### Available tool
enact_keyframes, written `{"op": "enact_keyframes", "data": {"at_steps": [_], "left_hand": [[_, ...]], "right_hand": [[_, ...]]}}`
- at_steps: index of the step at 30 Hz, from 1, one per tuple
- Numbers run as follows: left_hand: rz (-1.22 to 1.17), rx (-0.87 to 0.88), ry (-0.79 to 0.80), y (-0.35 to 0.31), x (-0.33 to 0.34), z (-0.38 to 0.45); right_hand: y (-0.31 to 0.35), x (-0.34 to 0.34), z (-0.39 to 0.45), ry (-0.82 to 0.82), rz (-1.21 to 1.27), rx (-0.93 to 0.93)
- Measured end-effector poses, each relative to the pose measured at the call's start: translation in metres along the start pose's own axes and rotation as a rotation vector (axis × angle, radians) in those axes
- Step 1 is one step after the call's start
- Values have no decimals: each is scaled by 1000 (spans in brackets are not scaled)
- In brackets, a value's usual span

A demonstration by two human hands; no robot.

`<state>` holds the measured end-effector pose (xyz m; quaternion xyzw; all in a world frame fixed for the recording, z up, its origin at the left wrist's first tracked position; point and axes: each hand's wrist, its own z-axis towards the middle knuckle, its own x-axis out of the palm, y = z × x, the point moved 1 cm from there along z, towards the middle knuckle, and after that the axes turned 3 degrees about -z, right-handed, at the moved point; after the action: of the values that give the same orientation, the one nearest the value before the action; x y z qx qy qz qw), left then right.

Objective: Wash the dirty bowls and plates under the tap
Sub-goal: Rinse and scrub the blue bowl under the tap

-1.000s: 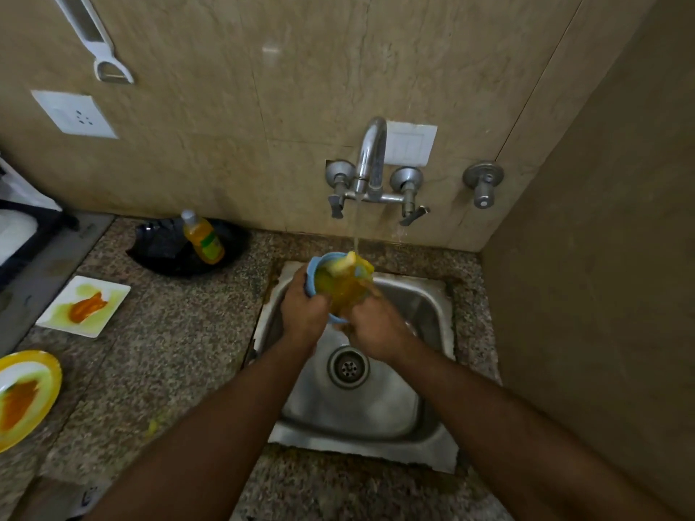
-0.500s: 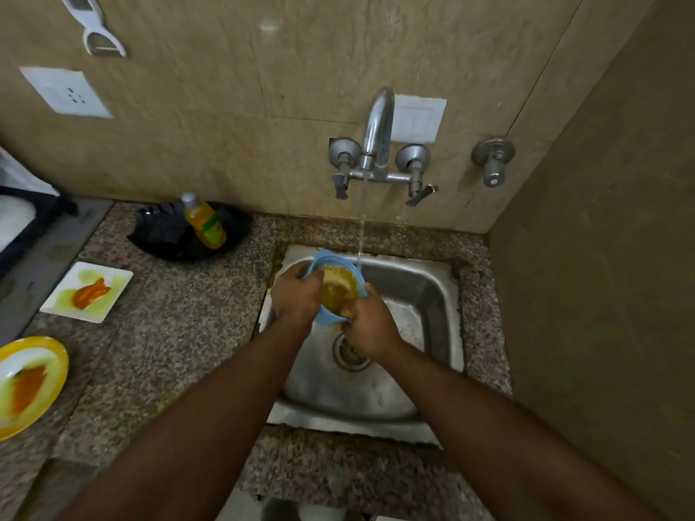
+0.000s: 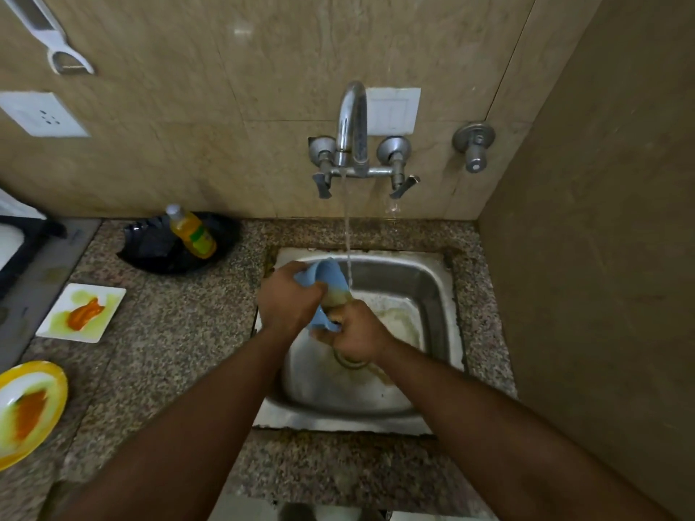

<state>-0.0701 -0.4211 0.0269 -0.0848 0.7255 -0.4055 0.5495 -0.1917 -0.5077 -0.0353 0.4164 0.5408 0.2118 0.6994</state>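
A light blue bowl (image 3: 331,274) is held over the steel sink (image 3: 436,287), tipped on its side just left of the water stream running from the tap (image 3: 352,129). My left hand (image 3: 287,300) grips its rim from the left. My right hand (image 3: 359,330) grips the bowl's lower edge, fingers curled round it, and seems to hold a yellowish sponge, mostly hidden. Dirty yellowish water lies on the sink floor. On the counter to the left wait a white square plate (image 3: 101,325) smeared orange and green and a yellow-rimmed plate (image 3: 49,415) with orange sauce.
A yellow dish-soap bottle (image 3: 191,233) leans in a black dish (image 3: 158,250) at the back of the granite counter. A side wall stands close on the right. A white peeler (image 3: 56,43) hangs on the tiled wall above a socket.
The bowl has tilted from open side facing me to lying on its side, and both hands have come lower into the sink, away from the tap.
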Motion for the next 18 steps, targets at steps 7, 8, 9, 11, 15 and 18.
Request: {"op": "enact_keyframes", "data": {"at_steps": [7, 8, 9, 11, 15, 18], "left_hand": [[-240, -58, 150, 4, -2, 9], [-305, -78, 153, 6, 4, 8], [-361, -91, 153, 7, 10, 4], [-458, -126, 98, 8, 18, -6], [-525, -124, 72, 15, 16, -12], [-545, -176, 220, 17, 13, -4]], "right_hand": [[-32, -29, 29, 287, -950, -161], [-30, -27, 31, 265, -902, -156], [-25, -23, 32, 229, -862, -148], [-22, -13, 27, 177, -779, -118], [-19, -15, 12, 294, -854, -115], [-16, -32, 21, 374, -1106, -191]]}}
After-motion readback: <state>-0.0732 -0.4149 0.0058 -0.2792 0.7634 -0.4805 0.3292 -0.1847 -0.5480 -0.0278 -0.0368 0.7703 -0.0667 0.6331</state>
